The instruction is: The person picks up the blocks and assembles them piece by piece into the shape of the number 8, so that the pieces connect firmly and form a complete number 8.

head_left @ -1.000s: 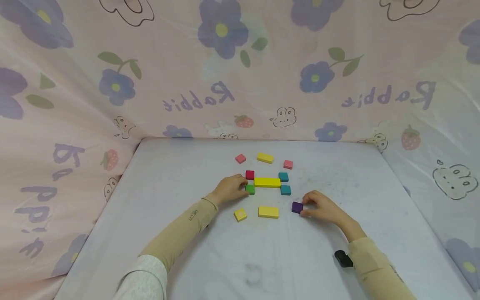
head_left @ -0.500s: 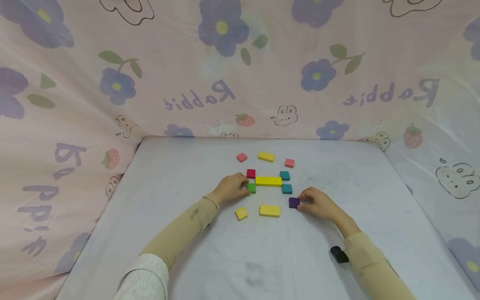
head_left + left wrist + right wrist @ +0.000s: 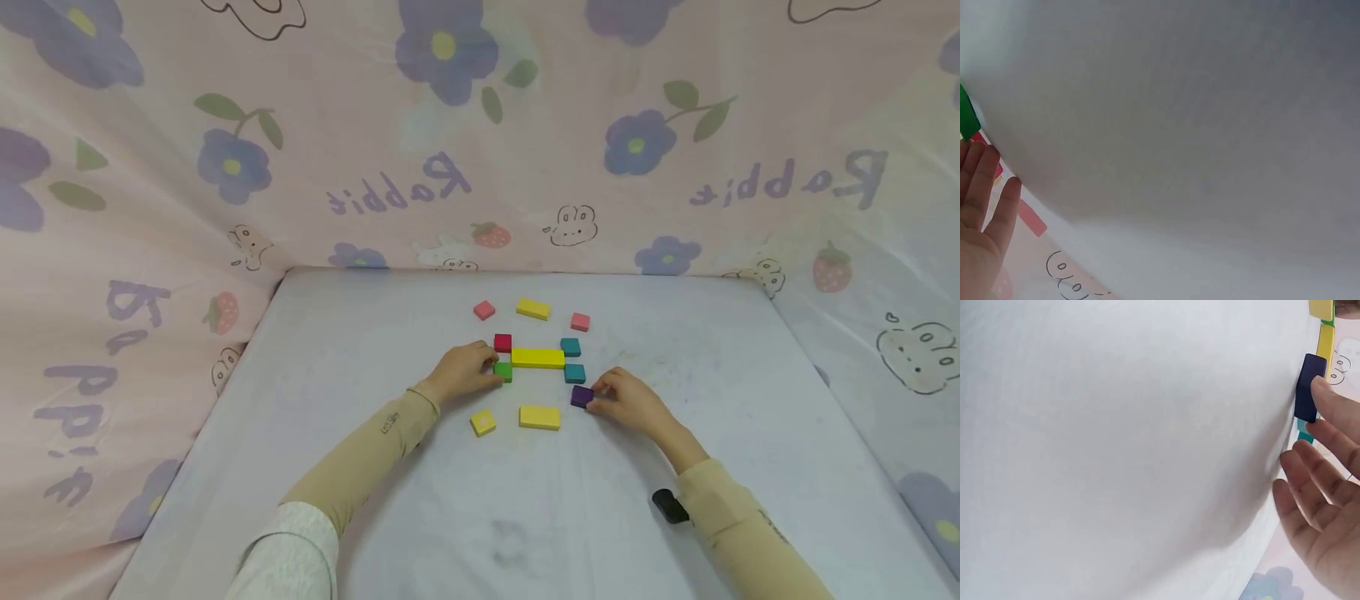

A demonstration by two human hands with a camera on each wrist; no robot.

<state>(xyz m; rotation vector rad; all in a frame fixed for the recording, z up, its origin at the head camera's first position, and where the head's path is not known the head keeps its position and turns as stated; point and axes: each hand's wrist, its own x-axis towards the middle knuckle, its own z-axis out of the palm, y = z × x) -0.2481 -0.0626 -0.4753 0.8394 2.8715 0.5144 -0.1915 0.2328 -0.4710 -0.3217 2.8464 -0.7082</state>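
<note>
My left hand pinches a small green block at the left end of a long yellow block. A red block lies just behind the green one. With thumb and fingers my right hand holds a dark purple block by its right side, just in front of the teal blocks at the yellow block's right end. In the right wrist view the thumb lies against the purple block. The left wrist view catches only the edge of the green block beyond the fingertips.
Farther back lie two pink blocks with a yellow block between them. Nearer are a small yellow block and a larger yellow block. Patterned cloth walls the white table at back and sides.
My right hand has slid the purple block left and away from me, closer to the front teal block. The left hand has stayed at the green block.
</note>
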